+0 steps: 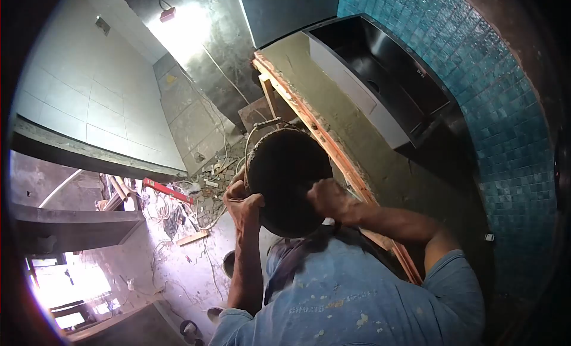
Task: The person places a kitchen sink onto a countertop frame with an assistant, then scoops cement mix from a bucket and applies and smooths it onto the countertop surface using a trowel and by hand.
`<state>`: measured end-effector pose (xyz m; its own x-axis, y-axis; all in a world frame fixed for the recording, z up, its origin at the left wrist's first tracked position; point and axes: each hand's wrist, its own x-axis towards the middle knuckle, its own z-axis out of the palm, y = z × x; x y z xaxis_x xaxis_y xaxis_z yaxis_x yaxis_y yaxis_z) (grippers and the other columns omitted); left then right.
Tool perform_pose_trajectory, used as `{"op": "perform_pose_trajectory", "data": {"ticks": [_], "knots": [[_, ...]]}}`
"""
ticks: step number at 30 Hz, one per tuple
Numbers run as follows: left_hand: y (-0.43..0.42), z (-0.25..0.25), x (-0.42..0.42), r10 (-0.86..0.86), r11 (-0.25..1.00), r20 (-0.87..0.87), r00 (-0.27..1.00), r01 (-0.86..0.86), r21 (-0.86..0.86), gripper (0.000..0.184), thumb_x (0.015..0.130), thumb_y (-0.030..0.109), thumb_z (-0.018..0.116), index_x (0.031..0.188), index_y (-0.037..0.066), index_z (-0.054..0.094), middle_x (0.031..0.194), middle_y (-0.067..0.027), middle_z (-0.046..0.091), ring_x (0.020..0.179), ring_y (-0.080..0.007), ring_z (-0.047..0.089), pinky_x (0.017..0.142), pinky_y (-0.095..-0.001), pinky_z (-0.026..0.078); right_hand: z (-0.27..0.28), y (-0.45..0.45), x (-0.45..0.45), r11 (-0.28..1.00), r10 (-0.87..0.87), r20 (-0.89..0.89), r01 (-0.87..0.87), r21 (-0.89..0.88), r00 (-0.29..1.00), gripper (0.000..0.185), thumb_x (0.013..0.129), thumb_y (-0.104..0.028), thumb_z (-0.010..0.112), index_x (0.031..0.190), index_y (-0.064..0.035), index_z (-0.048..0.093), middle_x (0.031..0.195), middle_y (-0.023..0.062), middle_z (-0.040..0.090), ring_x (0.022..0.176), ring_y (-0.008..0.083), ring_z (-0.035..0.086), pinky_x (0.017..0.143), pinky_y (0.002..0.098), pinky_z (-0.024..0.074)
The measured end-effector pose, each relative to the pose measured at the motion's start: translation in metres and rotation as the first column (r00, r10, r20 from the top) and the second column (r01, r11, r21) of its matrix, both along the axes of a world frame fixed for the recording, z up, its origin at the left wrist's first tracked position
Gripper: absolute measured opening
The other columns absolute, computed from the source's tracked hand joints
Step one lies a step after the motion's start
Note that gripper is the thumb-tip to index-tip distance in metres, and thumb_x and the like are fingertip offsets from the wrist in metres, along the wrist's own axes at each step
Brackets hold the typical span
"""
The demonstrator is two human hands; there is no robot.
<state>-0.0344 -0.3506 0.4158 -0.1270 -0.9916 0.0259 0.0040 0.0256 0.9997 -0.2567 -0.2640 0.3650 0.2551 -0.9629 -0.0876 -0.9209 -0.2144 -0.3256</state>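
A dark round bucket with a wire handle is held up in front of my chest, its mouth facing me. My left hand is closed on the bucket's left rim, thumb over the edge. At the right side of the opening is my right hand, its fingers curled at or just inside the rim and blurred; whether they hold anything is hidden. The inside of the bucket is too dark to make out.
A wooden-edged counter slab runs diagonally on the right, with a black sink on it. Teal tiles cover the wall behind. Rubble, cables and a red level lie on the floor at left.
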Motion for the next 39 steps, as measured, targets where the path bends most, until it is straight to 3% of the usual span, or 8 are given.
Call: {"op": "perform_pose_trajectory", "data": {"ticks": [11, 14, 20, 30, 34, 35, 36, 39], "knots": [[-0.143, 0.013, 0.053, -0.028, 0.992, 0.284, 0.958, 0.061, -0.109, 0.02, 0.054, 0.01, 0.056, 0.059, -0.001, 0.04, 0.063, 0.001, 0.037, 0.057, -0.0094, 0.033, 0.05, -0.0284, 0.026, -0.026, -0.129, 0.07, 0.837, 0.235, 0.138, -0.128, -0.532, 0.962, 0.018, 0.073, -0.013, 0.059, 0.09, -0.0095, 0.064, 0.077, 0.0124, 0.063, 0.07, 0.0278, 0.064, 0.056, 0.0417, 0.0497], [-0.17, -0.001, 0.061, -0.047, 0.994, 0.123, 0.991, 0.058, -0.089, 0.022, 0.052, 0.01, 0.055, 0.067, -0.006, 0.051, 0.095, -0.0104, 0.059, 0.071, -0.0142, 0.048, 0.062, -0.0262, 0.038, 0.023, -0.174, 0.046, 0.946, 0.324, -0.048, -0.323, 0.035, 0.945, 0.035, 0.072, -0.012, 0.06, 0.106, -0.0079, 0.067, 0.077, 0.0088, 0.063, 0.072, 0.0266, 0.065, 0.058, 0.0405, 0.051], [-0.219, 0.019, 0.055, -0.018, 0.98, 0.243, 0.97, 0.065, -0.187, 0.027, 0.051, 0.015, 0.056, 0.068, -0.006, 0.054, 0.095, -0.0101, 0.066, 0.07, -0.0138, 0.052, 0.06, -0.0269, 0.041, 0.026, -0.231, 0.075, 0.912, 0.219, 0.076, -0.176, -0.37, 0.973, 0.048, 0.073, -0.014, 0.062, 0.121, -0.0084, 0.062, 0.1, 0.0146, 0.063, 0.081, 0.0293, 0.065, 0.064, 0.0429, 0.0536], [-0.247, 0.009, 0.062, 0.188, 0.934, 0.306, 0.933, -0.073, -0.349, 0.036, 0.068, 0.034, 0.066, 0.07, 0.002, 0.049, 0.055, 0.0022, 0.045, 0.048, -0.0089, 0.041, 0.045, -0.0271, 0.033, 0.058, -0.322, 0.037, 0.95, -0.021, 0.089, 0.047, -0.309, 0.996, 0.014, 0.083, -0.017, 0.058, 0.079, -0.0066, 0.068, 0.083, 0.022, 0.065, 0.083, 0.0338, 0.069, 0.068, 0.0437, 0.0538], [-0.262, 0.032, 0.063, 0.158, 0.909, 0.345, 0.925, 0.001, -0.417, 0.047, 0.076, 0.041, 0.067, 0.073, -0.001, 0.046, 0.062, -0.0011, 0.049, 0.051, -0.0105, 0.041, 0.047, -0.0287, 0.033, 0.014, -0.357, 0.032, 0.989, -0.024, 0.01, 0.022, 0.146, 1.0, 0.011, 0.077, -0.018, 0.065, 0.071, -0.009, 0.066, 0.07, 0.0203, 0.064, 0.067, 0.0349, 0.067, 0.061, 0.0456, 0.0537], [-0.267, 0.037, 0.056, 0.141, 0.887, 0.26, 0.955, -0.005, -0.462, 0.046, 0.077, 0.039, 0.066, 0.074, -0.002, 0.046, 0.065, -0.0022, 0.051, 0.053, -0.0107, 0.041, 0.048, -0.0288, 0.033, -0.003, -0.354, 0.017, 0.997, 0.056, 0.475, -0.071, 0.013, 0.878, 0.011, 0.074, -0.017, 0.066, 0.078, -0.0078, 0.069, 0.071, 0.0184, 0.067, 0.067, 0.0349, 0.069, 0.06, 0.0433, 0.0564], [-0.275, 0.038, 0.059, 0.125, 0.864, 0.18, 0.976, -0.018, -0.503, 0.045, 0.078, 0.037, 0.066, 0.074, -0.002, 0.046, 0.068, -0.0034, 0.053, 0.054, -0.0108, 0.041, 0.049, -0.0289, 0.033, 0.014, -0.364, 0.031, 0.962, 0.227, 0.084, -0.237, 0.139, 0.97, 0.015, 0.074, -0.017, 0.067, 0.084, -0.0063, 0.071, 0.076, 0.0165, 0.069, 0.068, 0.0361, 0.068, 0.062, 0.0436, 0.057], [-0.29, 0.035, 0.078, -0.017, 0.88, 0.205, 0.979, 0.112, -0.462, 0.034, 0.066, 0.023, 0.064, 0.063, -0.003, 0.042, 0.111, -0.0213, 0.067, 0.101, -0.0274, 0.061, 0.095, -0.0372, 0.04, -0.084, -0.367, 0.032, 0.919, 0.39, 0.437, -0.313, -0.24, 0.811, 0.013, 0.08, -0.015, 0.066, 0.089, -0.0068, 0.071, 0.071, 0.0093, 0.067, 0.062, 0.0296, 0.064, 0.058, 0.0406, 0.0539]]}}
